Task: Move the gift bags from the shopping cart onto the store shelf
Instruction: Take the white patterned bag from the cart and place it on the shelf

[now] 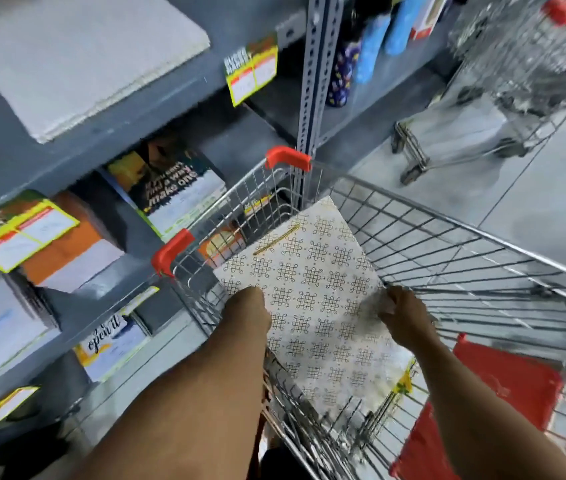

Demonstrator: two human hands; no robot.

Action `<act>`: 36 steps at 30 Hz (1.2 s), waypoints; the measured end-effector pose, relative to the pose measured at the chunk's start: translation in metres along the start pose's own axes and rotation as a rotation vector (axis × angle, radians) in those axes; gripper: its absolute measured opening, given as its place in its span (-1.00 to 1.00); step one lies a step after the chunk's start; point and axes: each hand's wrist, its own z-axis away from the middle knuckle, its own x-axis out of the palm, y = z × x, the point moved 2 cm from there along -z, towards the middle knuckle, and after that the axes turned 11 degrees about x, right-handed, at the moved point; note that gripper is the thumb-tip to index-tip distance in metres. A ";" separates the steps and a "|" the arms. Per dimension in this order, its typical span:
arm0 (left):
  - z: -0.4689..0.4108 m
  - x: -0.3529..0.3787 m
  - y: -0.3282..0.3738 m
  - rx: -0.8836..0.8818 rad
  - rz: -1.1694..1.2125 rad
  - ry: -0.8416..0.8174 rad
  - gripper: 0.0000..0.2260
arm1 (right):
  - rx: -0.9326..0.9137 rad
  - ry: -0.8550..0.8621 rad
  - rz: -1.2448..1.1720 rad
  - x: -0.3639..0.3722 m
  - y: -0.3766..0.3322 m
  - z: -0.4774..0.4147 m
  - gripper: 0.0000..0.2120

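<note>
A flat white gift bag (312, 289) with a gold knot pattern and a gold cord handle tilts out of the wire shopping cart (447, 258). My left hand (248, 311) grips its left edge. My right hand (404, 318) holds its right edge. Its lower part reaches down inside the cart. The grey store shelf (108, 133) stands to the left, with a flat pale stack on its upper level.
Lower shelf levels hold printed notebooks (170, 188) and yellow price tags (21, 233). A perforated grey upright (316, 81) stands just behind the cart's red corners. Bottles (371, 46) sit on the shelf beyond. A second cart (517, 64) stands at the top right. A red flap (496, 393) lies in my cart.
</note>
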 end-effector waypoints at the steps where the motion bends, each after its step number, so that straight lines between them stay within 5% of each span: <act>1: 0.008 -0.008 0.003 0.014 0.025 0.047 -0.91 | -0.011 0.025 -0.033 -0.007 -0.005 0.005 -0.65; 6: 0.047 -0.058 0.033 0.049 0.756 0.136 -0.61 | -0.092 0.137 -0.190 -0.052 -0.037 0.038 -0.76; 11: 0.095 -0.132 0.058 0.223 0.993 0.412 -0.78 | -0.277 0.264 -0.336 -0.095 -0.070 0.070 -0.80; 19: 0.202 -0.252 0.097 0.810 0.969 0.632 -0.86 | -0.530 0.271 -0.547 -0.168 -0.135 0.104 -0.69; 25: 0.242 -0.305 0.096 0.925 0.976 0.528 -0.80 | -0.648 0.241 -0.624 -0.195 -0.173 0.136 -0.74; 36: 0.245 -0.339 0.074 0.839 1.078 0.462 -0.85 | -0.712 -0.033 -0.871 -0.198 -0.201 0.158 -0.60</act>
